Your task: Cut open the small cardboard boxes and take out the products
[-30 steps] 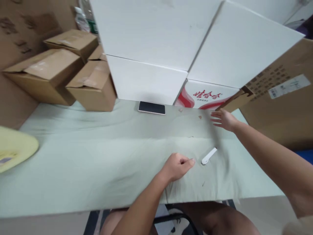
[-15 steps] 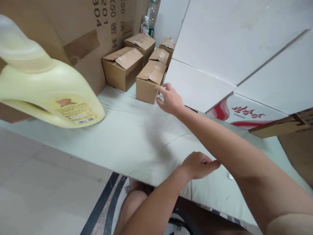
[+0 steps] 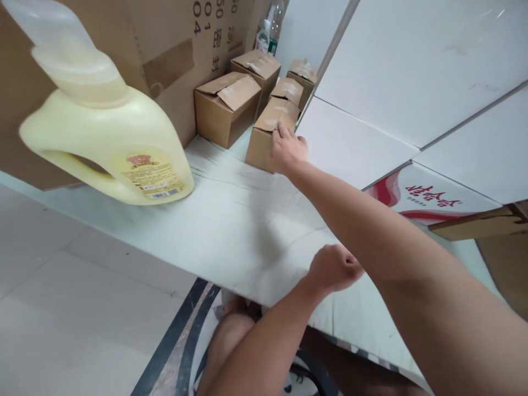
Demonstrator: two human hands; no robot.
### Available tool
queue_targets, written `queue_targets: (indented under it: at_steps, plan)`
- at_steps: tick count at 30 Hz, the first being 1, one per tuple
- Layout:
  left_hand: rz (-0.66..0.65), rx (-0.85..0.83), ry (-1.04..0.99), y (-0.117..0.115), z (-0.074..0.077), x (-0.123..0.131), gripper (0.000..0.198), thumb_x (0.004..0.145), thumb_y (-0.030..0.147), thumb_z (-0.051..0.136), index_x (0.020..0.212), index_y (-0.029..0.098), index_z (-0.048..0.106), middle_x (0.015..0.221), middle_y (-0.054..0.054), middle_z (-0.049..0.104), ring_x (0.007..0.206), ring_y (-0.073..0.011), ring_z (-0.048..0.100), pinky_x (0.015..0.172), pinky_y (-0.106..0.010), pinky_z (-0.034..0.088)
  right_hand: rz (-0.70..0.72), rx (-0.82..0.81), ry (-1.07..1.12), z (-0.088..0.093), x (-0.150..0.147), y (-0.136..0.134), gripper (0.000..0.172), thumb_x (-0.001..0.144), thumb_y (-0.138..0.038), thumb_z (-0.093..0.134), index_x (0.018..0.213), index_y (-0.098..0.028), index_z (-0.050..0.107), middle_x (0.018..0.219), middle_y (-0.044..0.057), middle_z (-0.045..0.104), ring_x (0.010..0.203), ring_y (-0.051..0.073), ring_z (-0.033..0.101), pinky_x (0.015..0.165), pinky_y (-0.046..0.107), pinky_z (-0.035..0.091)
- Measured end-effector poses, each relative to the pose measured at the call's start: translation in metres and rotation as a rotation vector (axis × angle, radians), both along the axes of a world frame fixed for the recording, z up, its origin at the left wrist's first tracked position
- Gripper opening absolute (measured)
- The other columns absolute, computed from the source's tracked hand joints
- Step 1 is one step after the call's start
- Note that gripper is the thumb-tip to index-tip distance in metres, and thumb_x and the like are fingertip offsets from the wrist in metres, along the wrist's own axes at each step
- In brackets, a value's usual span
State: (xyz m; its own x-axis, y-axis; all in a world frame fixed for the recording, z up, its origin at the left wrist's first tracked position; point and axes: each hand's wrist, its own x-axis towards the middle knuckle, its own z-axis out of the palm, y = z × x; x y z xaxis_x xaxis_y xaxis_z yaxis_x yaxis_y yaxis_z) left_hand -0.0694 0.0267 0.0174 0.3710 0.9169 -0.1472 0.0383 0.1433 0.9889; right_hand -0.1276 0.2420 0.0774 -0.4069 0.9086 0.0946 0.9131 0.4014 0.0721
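My right hand (image 3: 290,151) is at the near right corner of a small cardboard box (image 3: 260,147), its fingers bent over the top edge beside the taped flap. The thumb is hidden. Over the pale green cloth-covered table (image 3: 231,236), my left hand (image 3: 333,268) is curled into a loose fist with nothing visible in it; my right forearm partly covers its fingertips. Left of the touched box stands another closed cardboard box (image 3: 226,113), with a third box (image 3: 262,63) behind it. A smaller box (image 3: 287,88) is directly behind the one I touch.
A large yellow detergent jug (image 3: 111,137) stands at the left, before a big printed carton (image 3: 165,60). White stacked boxes (image 3: 358,137) border the right side, above a red-and-white carton (image 3: 433,195). Plastic bottles (image 3: 274,30) stand at the back.
My right hand has moved forward from beside the box onto its top edge, and its fingers have bent. My left thumb has tucked in or slipped behind my forearm. The view has shifted slightly.
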Motion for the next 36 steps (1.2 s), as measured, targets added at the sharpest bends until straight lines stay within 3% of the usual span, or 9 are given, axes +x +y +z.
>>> queue_targets:
  at_steps: [2, 6, 12, 14, 17, 19, 21, 27, 36]
  plan:
    - [0.121, 0.053, 0.036, 0.005, 0.001, -0.007, 0.049, 0.083, 0.031, 0.057, 0.051, 0.023, 0.021, 0.051, 0.004, 0.024, 0.054, -0.0118, 0.021, 0.055, -0.032, 0.019, 0.069, 0.036, 0.012, 0.001, 0.016, -0.014, 0.066, 0.091, -0.019, 0.048, 0.156, -0.009, 0.039, 0.172, 0.02, 0.023, 0.153, 0.038, 0.032, 0.118, 0.064, 0.032]
    - [0.62, 0.367, 0.062, 0.013, 0.006, -0.034, 0.042, 0.092, 0.033, 0.044, 0.057, 0.024, 0.024, 0.052, 0.004, 0.028, 0.053, -0.0126, 0.026, 0.059, -0.034, 0.024, 0.203, 0.103, 0.079, -0.002, 0.081, -0.071, 0.06, 0.091, -0.026, 0.051, 0.15, -0.014, 0.047, 0.17, 0.017, 0.031, 0.155, 0.037, 0.032, 0.122, 0.062, 0.028]
    - [1.109, 0.799, -0.026, 0.021, 0.009, -0.067, 0.016, 0.091, 0.03, 0.053, 0.077, 0.023, 0.05, 0.075, -0.001, 0.052, 0.076, -0.0183, 0.051, 0.076, -0.034, 0.043, -0.028, 0.11, 0.362, -0.033, 0.226, -0.194, 0.05, 0.089, -0.042, 0.052, 0.136, -0.027, 0.062, 0.165, 0.013, 0.041, 0.155, 0.035, 0.035, 0.123, 0.058, 0.034]
    - [0.955, 0.735, -0.049, 0.026, 0.008, -0.065, 0.012, 0.089, 0.033, 0.057, 0.094, 0.022, 0.059, 0.097, -0.006, 0.061, 0.097, -0.0224, 0.058, 0.091, -0.039, 0.047, -0.218, 0.102, 0.595, -0.047, 0.264, -0.234, 0.05, 0.087, -0.048, 0.055, 0.132, -0.029, 0.065, 0.165, 0.012, 0.039, 0.155, 0.037, 0.035, 0.121, 0.059, 0.038]
    - [0.417, 0.515, -0.117, 0.031, 0.006, -0.052, 0.037, 0.088, 0.04, 0.059, 0.121, 0.023, 0.062, 0.133, -0.011, 0.059, 0.126, -0.0273, 0.055, 0.108, -0.045, 0.045, -0.499, -0.002, 0.939, -0.064, 0.293, -0.278, 0.054, 0.089, -0.052, 0.045, 0.139, -0.034, 0.06, 0.161, 0.009, 0.045, 0.152, 0.037, 0.041, 0.116, 0.061, 0.043]
    - [0.121, 0.408, -0.147, 0.032, 0.005, -0.038, 0.048, 0.086, 0.043, 0.061, 0.13, 0.024, 0.06, 0.147, -0.013, 0.05, 0.132, -0.0288, 0.054, 0.112, -0.046, 0.044, -0.585, -0.011, 1.098, -0.071, 0.298, -0.29, 0.059, 0.092, -0.053, 0.033, 0.143, -0.034, 0.054, 0.158, 0.009, 0.049, 0.149, 0.036, 0.046, 0.114, 0.06, 0.046]
    - [-0.007, 0.364, -0.153, 0.032, 0.004, -0.025, 0.051, 0.085, 0.045, 0.063, 0.131, 0.024, 0.061, 0.151, -0.014, 0.046, 0.129, -0.0289, 0.057, 0.113, -0.046, 0.045, -0.622, 0.049, 1.218, -0.075, 0.297, -0.29, 0.059, 0.093, -0.054, 0.027, 0.142, -0.031, 0.051, 0.159, 0.011, 0.047, 0.148, 0.034, 0.048, 0.115, 0.057, 0.045]
    - [0.097, 0.299, -0.169, 0.033, 0.002, -0.003, 0.039, 0.08, 0.041, 0.07, 0.116, 0.026, 0.067, 0.145, -0.01, 0.056, 0.147, -0.0335, 0.043, 0.12, -0.047, 0.037, -0.618, 0.163, 1.458, -0.074, 0.298, -0.278, 0.03, 0.086, -0.05, 0.048, 0.107, -0.028, 0.041, 0.158, 0.012, 0.048, 0.141, 0.031, 0.053, 0.111, 0.052, 0.046]
    - [0.168, 0.108, -0.181, 0.019, 0.005, 0.013, 0.047, 0.066, 0.032, 0.078, 0.111, 0.029, 0.068, 0.149, -0.003, 0.056, 0.138, -0.0322, 0.05, 0.101, -0.039, 0.049, -0.545, 0.078, 1.473, -0.075, 0.324, -0.289, 0.038, 0.088, -0.042, 0.043, 0.124, -0.029, 0.039, 0.155, 0.013, 0.049, 0.133, 0.027, 0.057, 0.102, 0.046, 0.051]
